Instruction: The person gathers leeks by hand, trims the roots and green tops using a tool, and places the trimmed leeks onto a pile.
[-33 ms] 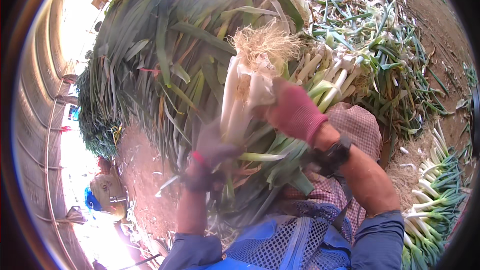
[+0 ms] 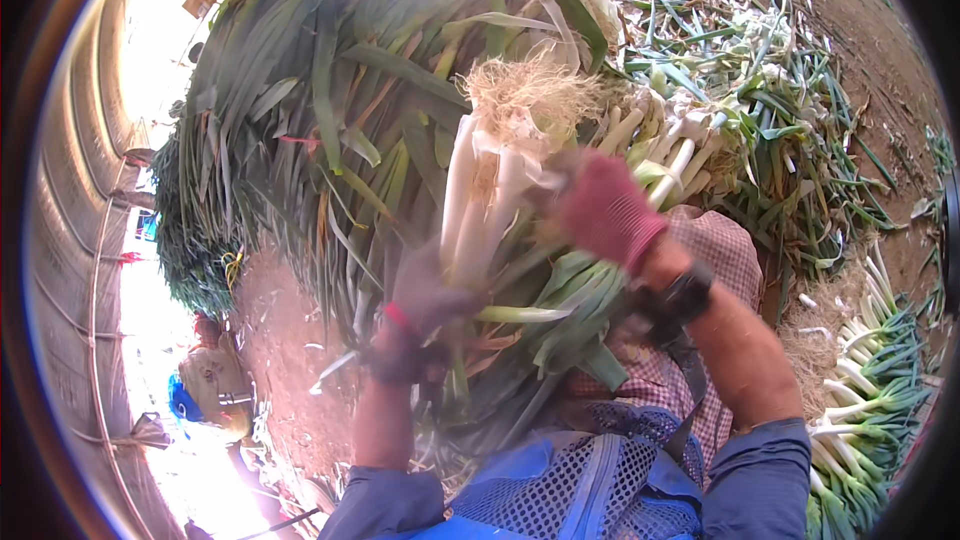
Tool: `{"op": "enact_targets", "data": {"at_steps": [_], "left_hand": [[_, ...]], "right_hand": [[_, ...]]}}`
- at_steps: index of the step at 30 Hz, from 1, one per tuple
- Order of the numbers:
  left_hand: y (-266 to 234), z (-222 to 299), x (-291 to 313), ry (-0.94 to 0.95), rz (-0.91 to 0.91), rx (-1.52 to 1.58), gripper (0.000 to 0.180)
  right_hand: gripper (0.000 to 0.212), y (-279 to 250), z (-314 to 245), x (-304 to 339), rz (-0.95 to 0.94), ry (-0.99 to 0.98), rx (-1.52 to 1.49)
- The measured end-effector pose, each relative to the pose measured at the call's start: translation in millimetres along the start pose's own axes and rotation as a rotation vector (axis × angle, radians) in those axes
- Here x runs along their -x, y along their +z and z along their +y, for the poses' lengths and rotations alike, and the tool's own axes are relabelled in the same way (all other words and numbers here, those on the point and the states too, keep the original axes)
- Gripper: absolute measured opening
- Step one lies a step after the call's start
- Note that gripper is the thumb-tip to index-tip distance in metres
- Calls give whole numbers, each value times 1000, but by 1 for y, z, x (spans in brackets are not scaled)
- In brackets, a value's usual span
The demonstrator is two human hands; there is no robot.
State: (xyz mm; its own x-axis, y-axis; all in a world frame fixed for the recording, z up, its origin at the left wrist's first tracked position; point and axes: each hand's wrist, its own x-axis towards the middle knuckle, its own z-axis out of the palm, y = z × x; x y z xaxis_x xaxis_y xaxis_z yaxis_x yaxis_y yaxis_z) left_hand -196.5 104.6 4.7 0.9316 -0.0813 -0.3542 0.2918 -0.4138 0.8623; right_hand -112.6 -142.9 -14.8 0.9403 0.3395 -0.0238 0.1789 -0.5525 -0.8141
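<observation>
Gripping the leek bunch [image 2: 461, 195], roots [image 2: 530, 92] upward, the left hand [image 2: 430, 292] closes around it; the right hand [image 2: 608, 212] blurs just beside it, its hold impossible to tell.

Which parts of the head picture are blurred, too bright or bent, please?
In the head view, glare washes out the bright strip at left; there too, the left hand and right hand look partly smeared, and the ribbed wall seems bent.

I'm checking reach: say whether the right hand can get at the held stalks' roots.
Probably yes: the right hand is just below and beside the roots, with nothing apparent between them.
</observation>
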Motion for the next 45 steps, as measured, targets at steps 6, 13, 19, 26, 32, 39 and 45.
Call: {"op": "enact_targets", "data": {"at_steps": [6, 13, 19, 26, 32, 39, 45], "left_hand": [[7, 9, 0, 24, -156, 10, 75], [-37, -36, 24, -91, 75, 297, 81], [-16, 11, 38, -182, -103, 389, 79], [0, 9, 13, -68, -230, 327, 82], [-5, -2, -5, 34, -275, 126, 81], [13, -15, -11, 6, -291, 79, 90], [35, -15, -12, 41, -293, -210, 92]], "right_hand": [[27, -172, 112, -37, 753, 242, 393], [90, -68, 49, -15, 76, -124, 165], [20, 22, 35, -51, 18, -302, 345], [38, -222, 193, -33, 454, 433, 844], [94, -158, 89, 45, 265, 345, 375], [65, -10, 3, 38, -165, 72, -570], [22, 26, 6, 6, 261, -96, -930]]}}
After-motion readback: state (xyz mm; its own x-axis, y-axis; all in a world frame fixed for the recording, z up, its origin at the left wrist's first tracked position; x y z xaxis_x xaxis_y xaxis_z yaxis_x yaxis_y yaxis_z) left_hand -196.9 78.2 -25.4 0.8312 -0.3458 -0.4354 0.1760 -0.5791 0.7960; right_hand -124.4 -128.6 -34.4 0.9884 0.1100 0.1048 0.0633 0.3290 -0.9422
